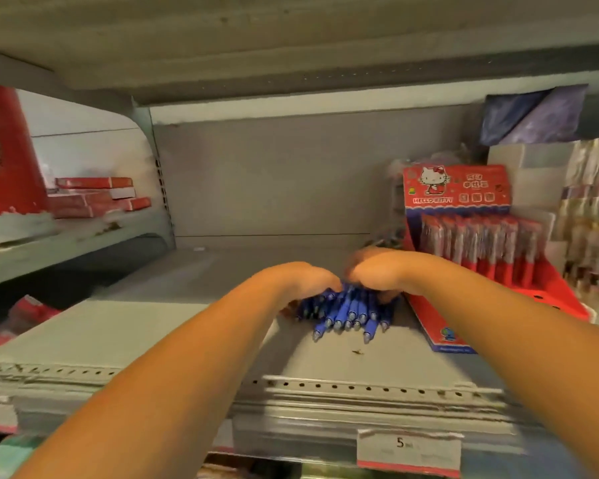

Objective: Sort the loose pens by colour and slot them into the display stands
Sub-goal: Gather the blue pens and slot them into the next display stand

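Grey metal shelf (222, 326) is taking up the centre of the frame, and we are reaching both bare arms onto it. We are working on a pile of blue pens (346, 312) lying loose at centre, tips fanning toward the camera, just left of the display stand (550, 299). Our left hand (301, 281) is lying over the pile's left side, wrist bent down; its fingers are hidden, so we cannot tell its grip. Our right hand (377, 274), blurred, is curling its fingers over the pens' far ends, thumb pressing the pile's right side. The red stand with a cartoon cat header is sitting centre right, red-wrapped pens (478, 243) standing in its rear rows. Red boxes (94, 197) are stacking up at upper left, and a price tag (408, 451) is hanging on the shelf edge, lower right.
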Tool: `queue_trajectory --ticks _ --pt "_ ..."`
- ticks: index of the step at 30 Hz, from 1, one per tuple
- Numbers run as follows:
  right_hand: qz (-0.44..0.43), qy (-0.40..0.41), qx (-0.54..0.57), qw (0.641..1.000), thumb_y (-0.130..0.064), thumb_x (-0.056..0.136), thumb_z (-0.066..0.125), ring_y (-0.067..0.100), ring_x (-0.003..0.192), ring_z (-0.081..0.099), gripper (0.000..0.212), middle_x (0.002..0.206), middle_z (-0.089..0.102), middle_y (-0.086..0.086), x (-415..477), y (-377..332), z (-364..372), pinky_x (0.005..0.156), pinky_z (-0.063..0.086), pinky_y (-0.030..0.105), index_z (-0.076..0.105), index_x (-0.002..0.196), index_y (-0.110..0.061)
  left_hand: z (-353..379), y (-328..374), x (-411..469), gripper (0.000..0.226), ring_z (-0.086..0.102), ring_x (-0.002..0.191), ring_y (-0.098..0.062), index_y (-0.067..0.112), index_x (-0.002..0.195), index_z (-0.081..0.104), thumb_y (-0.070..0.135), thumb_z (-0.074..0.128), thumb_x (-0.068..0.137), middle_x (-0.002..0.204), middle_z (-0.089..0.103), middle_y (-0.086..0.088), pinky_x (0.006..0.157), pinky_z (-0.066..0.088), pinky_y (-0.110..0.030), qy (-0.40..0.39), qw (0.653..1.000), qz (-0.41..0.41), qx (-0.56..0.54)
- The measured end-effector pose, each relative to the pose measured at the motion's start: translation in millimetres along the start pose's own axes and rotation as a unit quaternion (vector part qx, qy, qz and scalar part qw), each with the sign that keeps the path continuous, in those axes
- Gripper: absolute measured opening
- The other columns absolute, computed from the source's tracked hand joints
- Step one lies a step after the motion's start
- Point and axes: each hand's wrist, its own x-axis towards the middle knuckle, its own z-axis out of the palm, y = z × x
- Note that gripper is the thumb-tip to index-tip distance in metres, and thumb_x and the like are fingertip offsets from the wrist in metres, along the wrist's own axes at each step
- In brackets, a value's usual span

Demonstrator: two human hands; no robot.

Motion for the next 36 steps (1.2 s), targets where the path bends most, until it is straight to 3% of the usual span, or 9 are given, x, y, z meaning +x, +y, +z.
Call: queue_trajectory --ticks 3,6,10,20,24,32,34,35,36 --pt "-0.013 -0.032 -0.091 0.995 -0.017 0.094 0.05 0.033 0.094 0.068 0.024 0.105 0.067 0.014 11 -2 -7 0.079 0.061 0.047 0.067 0.109 -0.01 0 11 20 0.042 0.059 0.073 -0.025 0.011 0.082 0.056 0.05 0.053 0.095 0.084 0.058 -0.009 0.069 0.051 -0.034 -0.058 0.997 -0.041 0.037" --pt "-0.038 -0.042 -0.166 0.985 -0.015 0.094 0.053 0.03 0.082 0.064 0.023 0.105 0.067 0.014 19 -3 -8 0.069 0.057 0.036 0.068 0.11 -0.009 -3 10 42 0.05 0.062 0.084 -0.024 0.015 0.085 0.051 0.061 0.071 0.08 0.086 0.057 -0.004 0.08 0.055 -0.035 -0.058 0.993 -0.067 0.073" --pt "-0.064 -0.074 -0.219 0.971 -0.016 0.094 0.054 0.03 0.099 0.064 0.026 0.113 0.068 0.014 21 -8 -5 0.089 0.055 0.041 0.067 0.116 -0.008 -11 3 63 0.057 0.048 0.068 -0.024 0.013 0.086 0.052 0.054 0.085 0.065 0.076 0.048 -0.005 0.07 0.045 -0.032 -0.078 0.991 -0.085 0.068" --pt "-0.057 -0.082 -0.232 0.968 -0.024 0.096 0.049 0.029 0.101 0.062 0.028 0.111 0.063 0.009 19 -10 -1 0.091 0.055 0.044 0.061 0.118 -0.014 -10 18 68 0.034 0.058 0.055 -0.024 0.015 0.069 0.056 0.042 0.076 0.075 0.038 0.058 -0.006 0.055 0.056 -0.032 -0.126 0.979 -0.07 0.147" --pt "-0.021 -0.054 -0.224 0.973 -0.03 0.092 0.052 0.025 0.097 0.065 0.027 0.106 0.067 0.008 22 -6 -1 0.08 0.055 0.035 0.065 0.109 -0.013 -12 15 68 0.031 0.058 0.036 -0.02 0.012 0.069 0.06 0.036 0.079 0.074 0.058 0.062 -0.01 0.051 0.056 -0.031 -0.132 0.979 -0.064 0.139" --pt "0.002 -0.007 -0.15 0.989 -0.022 0.081 0.061 0.023 0.082 0.068 0.02 0.093 0.072 0.007 24 -3 1 0.063 0.052 0.029 0.071 0.094 -0.011 -4 31 56 0.034 0.058 0.034 -0.02 0.005 0.063 0.067 0.026 0.055 0.087 0.05 0.066 -0.01 0.035 0.045 -0.019 -0.17 0.945 -0.013 0.279" --pt "0.003 0.011 -0.103 0.995 -0.016 0.08 0.059 0.023 0.071 0.067 0.018 0.085 0.073 0.008 23 -3 0 0.058 0.052 0.028 0.072 0.091 -0.01 -3 27 56 0.038 0.061 0.041 -0.022 -0.003 0.111 0.068 0.019 0.053 0.084 0.062 0.072 -0.013 0.042 0.049 -0.02 -0.143 0.946 -0.006 0.289" --pt "0.001 0.02 -0.078 0.997 -0.012 0.08 0.056 0.023 0.064 0.065 0.019 0.079 0.072 0.01 23 -3 0 0.053 0.05 0.027 0.072 0.091 -0.009 -1 25 56 0.065 0.065 0.049 -0.024 0.001 0.146 0.038 0.015 0.051 0.085 0.075 0.076 -0.012 0.045 0.051 -0.021 -0.131 0.945 0.001 0.3" --pt "-0.004 0.032 -0.052 0.998 -0.009 0.081 0.053 0.023 0.058 0.061 0.021 0.073 0.069 0.011 23 -3 1 0.05 0.049 0.025 0.072 0.09 -0.008 1 21 59 0.084 0.07 0.064 -0.025 0.011 0.157 0.006 0.011 0.05 0.086 0.1 0.076 -0.009 0.047 0.053 -0.022 -0.116 0.943 0.019 0.311"
